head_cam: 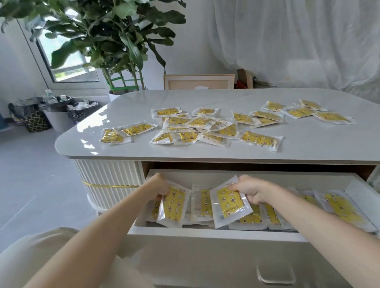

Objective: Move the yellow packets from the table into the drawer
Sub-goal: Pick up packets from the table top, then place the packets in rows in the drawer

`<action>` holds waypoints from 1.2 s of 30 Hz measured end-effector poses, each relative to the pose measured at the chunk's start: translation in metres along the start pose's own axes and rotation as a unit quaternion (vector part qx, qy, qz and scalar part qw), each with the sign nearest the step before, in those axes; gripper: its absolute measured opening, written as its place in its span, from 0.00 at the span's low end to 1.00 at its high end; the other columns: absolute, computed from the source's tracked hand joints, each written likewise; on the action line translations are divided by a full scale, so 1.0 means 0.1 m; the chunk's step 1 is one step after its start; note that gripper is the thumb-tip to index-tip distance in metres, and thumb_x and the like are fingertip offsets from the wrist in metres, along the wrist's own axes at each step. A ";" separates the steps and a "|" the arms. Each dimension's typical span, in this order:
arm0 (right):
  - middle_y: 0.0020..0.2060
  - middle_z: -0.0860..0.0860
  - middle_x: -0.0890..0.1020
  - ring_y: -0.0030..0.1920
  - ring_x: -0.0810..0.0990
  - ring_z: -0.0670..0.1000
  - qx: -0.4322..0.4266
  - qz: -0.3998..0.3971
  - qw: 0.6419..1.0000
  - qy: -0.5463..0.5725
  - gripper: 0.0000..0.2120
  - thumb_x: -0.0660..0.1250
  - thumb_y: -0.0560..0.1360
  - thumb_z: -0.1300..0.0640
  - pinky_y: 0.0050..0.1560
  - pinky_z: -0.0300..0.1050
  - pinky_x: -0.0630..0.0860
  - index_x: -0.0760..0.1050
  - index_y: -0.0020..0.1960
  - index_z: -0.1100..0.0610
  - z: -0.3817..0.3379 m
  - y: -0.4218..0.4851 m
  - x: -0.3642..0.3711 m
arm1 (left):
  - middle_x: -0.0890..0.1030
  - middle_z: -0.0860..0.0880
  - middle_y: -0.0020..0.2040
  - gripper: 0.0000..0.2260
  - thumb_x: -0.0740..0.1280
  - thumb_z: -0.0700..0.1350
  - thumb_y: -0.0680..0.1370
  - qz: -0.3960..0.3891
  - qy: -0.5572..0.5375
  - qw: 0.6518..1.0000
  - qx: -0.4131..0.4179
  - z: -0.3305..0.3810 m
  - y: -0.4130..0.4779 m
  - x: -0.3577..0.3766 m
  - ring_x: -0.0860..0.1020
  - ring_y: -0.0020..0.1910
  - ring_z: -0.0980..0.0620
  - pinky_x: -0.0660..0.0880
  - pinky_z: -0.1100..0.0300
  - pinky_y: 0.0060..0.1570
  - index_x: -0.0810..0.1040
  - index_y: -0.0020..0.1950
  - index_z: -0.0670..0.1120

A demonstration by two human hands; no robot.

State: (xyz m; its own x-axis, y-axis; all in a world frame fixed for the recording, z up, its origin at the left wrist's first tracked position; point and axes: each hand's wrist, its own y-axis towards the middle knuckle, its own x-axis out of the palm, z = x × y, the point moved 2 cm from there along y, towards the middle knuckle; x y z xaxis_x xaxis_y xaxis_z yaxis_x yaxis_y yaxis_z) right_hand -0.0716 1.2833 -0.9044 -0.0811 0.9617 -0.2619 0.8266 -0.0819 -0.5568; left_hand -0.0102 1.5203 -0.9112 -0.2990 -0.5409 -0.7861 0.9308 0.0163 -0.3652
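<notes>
Holding yellow packets [229, 205] in drawer [212, 231], lettering illegible

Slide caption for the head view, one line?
Head view: left hand grips one packet, right hand another packet, inside the open drawer; scattered packets lie on the table.

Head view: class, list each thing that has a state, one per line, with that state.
drawer: pulled open, part-filled with yellow packets
left hand: grips left packet, tilted in the drawer
right hand: pinches right packet, tilted
loose packets: scattered on the table, some overlapping
</notes>
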 end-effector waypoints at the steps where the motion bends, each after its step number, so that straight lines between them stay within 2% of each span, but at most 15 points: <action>1: 0.53 0.62 0.80 0.47 0.82 0.57 0.007 0.000 1.000 0.005 0.15 0.61 0.79 0.65 0.41 0.47 0.82 0.68 0.64 0.67 0.00 0.04 -0.01 | 0.73 0.44 0.48 0.19 0.62 0.36 0.77 0.008 0.016 1.000 -0.002 -0.02 0.04 0.01 0.74 0.38 0.51 0.78 0.59 0.40 0.66 0.67 0.38; 4: 0.57 0.64 0.78 0.51 0.81 0.59 0.024 -0.004 0.999 0.020 0.16 0.60 0.78 0.67 0.49 0.51 0.81 0.66 0.66 0.67 -0.01 0.10 -0.01 | 0.74 0.43 0.52 0.17 0.61 0.37 0.76 0.037 0.060 0.997 0.003 -0.05 0.13 0.04 0.75 0.46 0.47 0.76 0.57 0.43 0.68 0.65 0.39; 7: 0.52 0.65 0.79 0.46 0.82 0.58 0.025 -0.007 0.999 0.036 0.19 0.62 0.77 0.71 0.43 0.48 0.82 0.64 0.66 0.68 -0.05 0.14 -0.02 | 0.76 0.41 0.58 0.16 0.60 0.35 0.76 0.106 0.148 0.981 0.062 -0.04 0.14 0.07 0.76 0.55 0.43 0.75 0.54 0.49 0.68 0.64 0.38; 10: 0.45 0.65 0.79 0.41 0.82 0.58 0.026 -0.012 0.999 0.045 0.20 0.63 0.74 0.74 0.42 0.51 0.81 0.65 0.65 0.71 -0.04 0.13 -0.02 | 0.71 0.41 0.64 0.21 0.63 0.35 0.76 0.135 0.247 0.951 0.125 0.02 0.09 0.08 0.71 0.64 0.42 0.73 0.52 0.57 0.66 0.69 0.40; 12: 0.42 0.64 0.79 0.42 0.81 0.59 0.025 -0.006 0.999 0.046 0.21 0.64 0.73 0.76 0.45 0.54 0.81 0.64 0.64 0.72 -0.02 0.11 -0.03 | 0.70 0.44 0.65 0.20 0.64 0.37 0.76 0.093 0.267 0.943 0.176 0.09 0.04 0.05 0.67 0.66 0.43 0.72 0.51 0.61 0.71 0.67 0.45; 14: 0.41 0.64 0.78 0.48 0.81 0.63 0.016 0.010 0.998 0.061 0.22 0.64 0.72 0.78 0.50 0.54 0.78 0.62 0.64 0.71 0.00 0.09 -0.04 | 0.69 0.49 0.66 0.22 0.69 0.42 0.74 -0.014 0.301 0.923 0.240 0.14 -0.02 0.06 0.64 0.68 0.46 0.69 0.53 0.63 0.71 0.67 0.50; 17: 0.41 0.63 0.77 0.53 0.80 0.65 0.015 0.026 0.998 0.061 0.23 0.64 0.71 0.79 0.51 0.56 0.77 0.63 0.61 0.66 0.03 0.05 -0.09 | 0.62 0.50 0.72 0.39 0.76 0.50 0.68 -0.163 0.387 0.874 0.245 0.10 -0.11 0.14 0.60 0.72 0.47 0.64 0.51 0.69 0.60 0.75 0.53; 20: 0.45 0.64 0.78 0.57 0.79 0.66 0.032 0.031 0.998 0.043 0.13 0.63 0.72 0.79 0.53 0.57 0.77 0.68 0.52 0.68 0.10 0.02 -0.11 | 0.53 0.48 0.77 0.50 0.78 0.49 0.66 -0.192 0.453 0.842 0.222 0.00 -0.12 0.19 0.55 0.76 0.46 0.59 0.49 0.73 0.48 0.78 0.51; 22: 0.53 0.66 0.77 0.59 0.78 0.65 0.020 0.050 0.998 0.024 0.14 0.62 0.73 0.79 0.54 0.55 0.77 0.68 0.56 0.69 0.15 0.07 -0.13 | 0.52 0.47 0.78 0.53 0.78 0.48 0.67 -0.187 0.458 0.846 0.198 -0.02 -0.12 0.21 0.56 0.76 0.45 0.59 0.51 0.73 0.43 0.78 0.50; 24: 0.59 0.65 0.76 0.59 0.77 0.62 0.007 0.064 0.998 -0.016 0.21 0.63 0.73 0.77 0.56 0.53 0.78 0.66 0.64 0.68 0.17 0.13 -0.12 | 0.53 0.46 0.77 0.53 0.78 0.46 0.67 -0.174 0.457 0.852 0.187 -0.02 -0.13 0.22 0.60 0.74 0.45 0.62 0.52 0.71 0.41 0.78 0.49; 26: 0.61 0.61 0.75 0.59 0.77 0.58 0.003 0.075 0.993 -0.090 0.23 0.64 0.73 0.75 0.55 0.49 0.78 0.65 0.66 0.66 0.17 0.14 -0.10 | 0.53 0.45 0.77 0.53 0.77 0.46 0.68 -0.163 0.448 0.861 0.176 0.00 -0.14 0.24 0.62 0.73 0.44 0.64 0.53 0.69 0.40 0.78 0.50; 29: 0.57 0.57 0.73 0.51 0.76 0.53 -0.018 0.114 0.958 -0.264 0.25 0.67 0.75 0.67 0.41 0.40 0.75 0.62 0.69 0.64 0.13 0.03 -0.09 | 0.56 0.45 0.77 0.50 0.75 0.48 0.70 -0.151 0.437 0.868 0.183 0.03 -0.17 0.27 0.64 0.72 0.45 0.64 0.56 0.68 0.42 0.78 0.48; 32: 0.63 0.58 0.72 0.56 0.74 0.53 -0.067 0.119 0.910 -0.392 0.28 0.71 0.73 0.59 0.52 0.43 0.75 0.65 0.69 0.63 0.12 -0.04 -0.08 | 0.56 0.45 0.77 0.48 0.73 0.49 0.72 -0.139 0.433 0.870 0.192 0.05 -0.21 0.28 0.66 0.71 0.45 0.66 0.58 0.66 0.41 0.78 0.47; 34: 0.67 0.56 0.68 0.66 0.68 0.55 -0.117 0.111 0.876 -0.455 0.33 0.74 0.69 0.53 0.62 0.50 0.72 0.66 0.71 0.56 0.13 -0.07 -0.07 | 0.54 0.43 0.77 0.48 0.73 0.50 0.72 -0.132 0.430 0.872 0.195 0.05 -0.24 0.30 0.66 0.71 0.44 0.66 0.58 0.66 0.40 0.78 0.46; 36: 0.67 0.53 0.66 0.68 0.63 0.54 -0.163 0.071 0.852 -0.492 0.36 0.77 0.66 0.49 0.63 0.55 0.70 0.67 0.70 0.47 0.15 -0.10 -0.03 | 0.51 0.40 0.77 0.51 0.74 0.52 0.71 -0.128 0.428 0.875 0.188 0.04 -0.25 0.31 0.65 0.72 0.43 0.66 0.55 0.68 0.39 0.78 0.47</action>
State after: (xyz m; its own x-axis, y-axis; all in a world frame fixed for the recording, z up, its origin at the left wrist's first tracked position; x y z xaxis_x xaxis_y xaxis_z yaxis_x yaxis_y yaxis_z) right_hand -0.0881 1.2771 -0.9098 -0.2617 0.2503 -0.9321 0.9650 0.0520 -0.2569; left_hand -0.0420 1.4993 -0.9247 -0.4051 0.3433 -0.8474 0.7658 -0.3789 -0.5196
